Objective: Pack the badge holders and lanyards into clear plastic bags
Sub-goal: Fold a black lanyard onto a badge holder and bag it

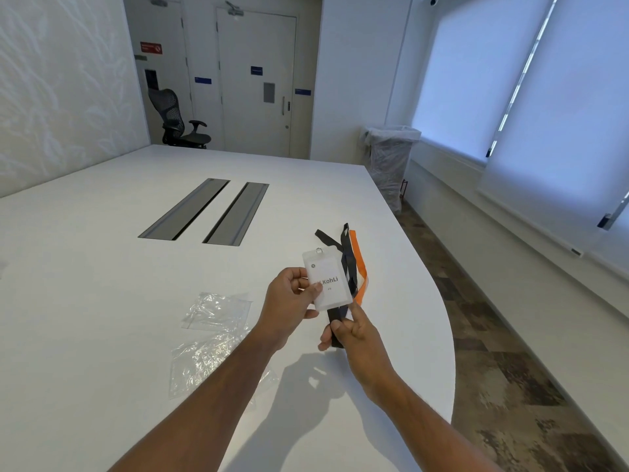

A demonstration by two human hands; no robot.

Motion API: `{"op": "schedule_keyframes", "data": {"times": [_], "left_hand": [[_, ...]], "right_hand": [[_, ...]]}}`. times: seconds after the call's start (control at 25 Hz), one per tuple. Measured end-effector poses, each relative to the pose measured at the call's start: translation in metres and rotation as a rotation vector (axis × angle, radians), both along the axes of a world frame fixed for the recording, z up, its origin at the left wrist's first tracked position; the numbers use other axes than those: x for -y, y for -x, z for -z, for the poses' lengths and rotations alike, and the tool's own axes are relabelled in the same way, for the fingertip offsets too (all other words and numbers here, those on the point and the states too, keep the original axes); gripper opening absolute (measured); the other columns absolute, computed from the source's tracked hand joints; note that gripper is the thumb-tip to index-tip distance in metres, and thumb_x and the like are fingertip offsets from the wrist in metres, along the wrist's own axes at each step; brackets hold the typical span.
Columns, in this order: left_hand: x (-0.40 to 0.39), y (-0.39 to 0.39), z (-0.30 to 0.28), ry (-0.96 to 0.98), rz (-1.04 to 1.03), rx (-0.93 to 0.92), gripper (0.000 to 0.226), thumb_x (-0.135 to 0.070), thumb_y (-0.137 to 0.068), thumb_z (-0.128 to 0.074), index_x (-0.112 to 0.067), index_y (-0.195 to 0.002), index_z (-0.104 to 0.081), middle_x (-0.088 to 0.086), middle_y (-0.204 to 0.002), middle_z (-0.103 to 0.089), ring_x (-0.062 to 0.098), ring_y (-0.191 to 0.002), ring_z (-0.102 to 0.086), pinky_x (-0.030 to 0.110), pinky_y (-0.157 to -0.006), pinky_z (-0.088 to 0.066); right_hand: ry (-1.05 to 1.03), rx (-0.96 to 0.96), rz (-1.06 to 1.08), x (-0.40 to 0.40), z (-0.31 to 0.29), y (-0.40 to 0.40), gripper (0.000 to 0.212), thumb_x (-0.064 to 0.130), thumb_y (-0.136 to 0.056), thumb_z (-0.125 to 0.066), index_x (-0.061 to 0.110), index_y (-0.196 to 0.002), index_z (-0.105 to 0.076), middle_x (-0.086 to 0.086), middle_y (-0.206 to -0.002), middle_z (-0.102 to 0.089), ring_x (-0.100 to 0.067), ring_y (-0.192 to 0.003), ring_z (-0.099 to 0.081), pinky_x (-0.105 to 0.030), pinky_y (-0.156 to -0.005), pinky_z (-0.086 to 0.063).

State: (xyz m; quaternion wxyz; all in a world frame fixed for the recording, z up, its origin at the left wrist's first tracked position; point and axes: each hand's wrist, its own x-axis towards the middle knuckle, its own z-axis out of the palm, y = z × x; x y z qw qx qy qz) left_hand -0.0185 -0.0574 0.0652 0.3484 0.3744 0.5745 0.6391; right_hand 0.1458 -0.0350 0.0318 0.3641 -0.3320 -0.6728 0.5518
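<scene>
White table [102, 284] bears crumpled clear bags [218, 313].

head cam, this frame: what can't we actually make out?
- Badge holder, head view: the left hand thumb covers the start of the printed name; the small line under it is too small to read.
- Lanyards: lower ends hidden in the right hand; count unclear where they overlap behind the holder.
- Bags: the nearer one lies partly under the left forearm; whether open or sealed is unclear.

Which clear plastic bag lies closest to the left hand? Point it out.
The farther clear plastic bag, lying flat just left of the left hand. The other bag lies nearer the person, partly under the left forearm.
</scene>
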Motion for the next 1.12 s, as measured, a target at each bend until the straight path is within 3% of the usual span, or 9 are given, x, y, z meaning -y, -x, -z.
{"op": "schedule_keyframes", "data": {"times": [0.12, 0.2, 0.32, 0.48, 0.64, 0.76, 0.88, 1.0, 1.12], "left_hand": [[0.0, 0.001, -0.002, 0.002, -0.054, -0.053, 0.026, -0.014, -0.093, -0.073, -0.018, -0.114, -0.058, 0.003, -0.109, -0.073, 0.022, -0.104, -0.073, 0.028, -0.06, -0.063], [0.002, 0.003, -0.002, 0.01, -0.062, -0.084, 0.028, -0.013, -0.094, -0.073, -0.017, -0.117, -0.058, 0.004, -0.111, -0.072, 0.025, -0.105, -0.072, 0.028, -0.06, -0.063], [0.006, 0.004, 0.001, 0.019, -0.036, -0.145, 0.029, -0.014, -0.095, -0.072, -0.013, -0.12, -0.057, 0.007, -0.111, -0.071, 0.028, -0.106, -0.072, 0.033, -0.064, -0.065], [0.011, 0.001, 0.006, 0.04, -0.01, -0.265, 0.03, -0.018, -0.095, -0.072, -0.014, -0.119, -0.054, 0.007, -0.114, -0.07, 0.03, -0.102, -0.072, 0.034, -0.067, -0.066], [0.016, 0.001, 0.014, 0.057, 0.031, -0.379, 0.034, -0.026, -0.094, -0.074, -0.018, -0.118, -0.052, 0.004, -0.113, -0.069, 0.025, -0.089, -0.073, 0.032, -0.064, -0.065], [0.021, 0.005, 0.022, 0.037, 0.113, -0.374, 0.03, -0.028, -0.092, -0.076, -0.024, -0.113, -0.055, 0.003, -0.099, -0.07, 0.017, -0.076, -0.069, 0.038, -0.064, -0.065], [0.026, 0.006, 0.027, 0.02, 0.17, -0.391, 0.023, -0.028, -0.094, -0.073, -0.028, -0.109, -0.056, -0.001, -0.091, -0.068, 0.012, -0.073, -0.066, 0.037, -0.063, -0.064], [0.031, 0.008, 0.032, 0.025, 0.238, -0.399, 0.023, -0.021, -0.095, -0.071, -0.027, -0.113, -0.057, -0.001, -0.088, -0.066, 0.014, -0.074, -0.065, 0.04, -0.065, -0.063], [0.036, 0.009, 0.035, 0.05, 0.29, -0.393, 0.025, -0.024, -0.094, -0.072, -0.03, -0.113, -0.057, -0.001, -0.091, -0.067, 0.014, -0.078, -0.066, 0.032, -0.066, -0.063]], "right_hand": [[0.02, 0.053, 0.01, 0.009, -0.004, 0.001, 0.064, 0.017, -0.107, -0.042, 0.048, -0.152, -0.007, -0.005, -0.085, -0.076, -0.018, -0.075, -0.072, -0.016, -0.076, -0.055], [0.037, 0.063, 0.025, 0.015, -0.007, 0.001, 0.066, 0.018, -0.107, -0.044, 0.044, -0.154, -0.004, -0.002, -0.082, -0.075, -0.014, -0.069, -0.069, -0.014, -0.071, -0.055], [0.064, 0.015, 0.025, 0.025, -0.016, -0.001, 0.058, 0.017, -0.107, -0.045, 0.046, -0.149, -0.016, 0.0, -0.08, -0.074, -0.014, -0.064, -0.065, -0.017, -0.069, -0.055], [0.092, -0.035, 0.009, 0.032, -0.026, -0.003, 0.038, 0.013, -0.106, -0.047, 0.035, -0.136, -0.039, -0.004, -0.084, -0.073, -0.012, -0.063, -0.063, -0.02, -0.067, -0.056], [-0.018, 0.006, 0.046, 0.03, -0.033, 0.0, 0.027, 0.017, -0.101, -0.056, 0.042, -0.111, -0.06, 0.005, -0.117, -0.071, -0.013, -0.099, -0.069, -0.023, -0.078, -0.058], [-0.104, 0.013, 0.042, 0.022, -0.039, 0.001, 0.027, 0.014, -0.098, -0.06, 0.037, -0.094, -0.074, 0.011, -0.101, -0.078, -0.01, -0.103, -0.07, -0.018, -0.078, -0.057], [-0.164, 0.047, 0.084, 0.013, -0.043, 0.001, 0.032, 0.014, -0.098, -0.062, 0.042, -0.093, -0.077, 0.02, -0.103, -0.075, 0.0, -0.105, -0.066, -0.01, -0.077, -0.051], [-0.26, 0.1, 0.11, 0.004, -0.046, 0.001, 0.031, 0.019, -0.1, -0.059, 0.046, -0.101, -0.074, 0.026, -0.112, -0.07, 0.001, -0.112, -0.061, -0.014, -0.089, -0.046], [-0.273, 0.112, 0.114, -0.002, -0.053, 0.002, 0.033, 0.017, -0.102, -0.053, 0.044, -0.106, -0.073, 0.029, -0.112, -0.07, 0.002, -0.113, -0.061, -0.014, -0.09, -0.046]]}}
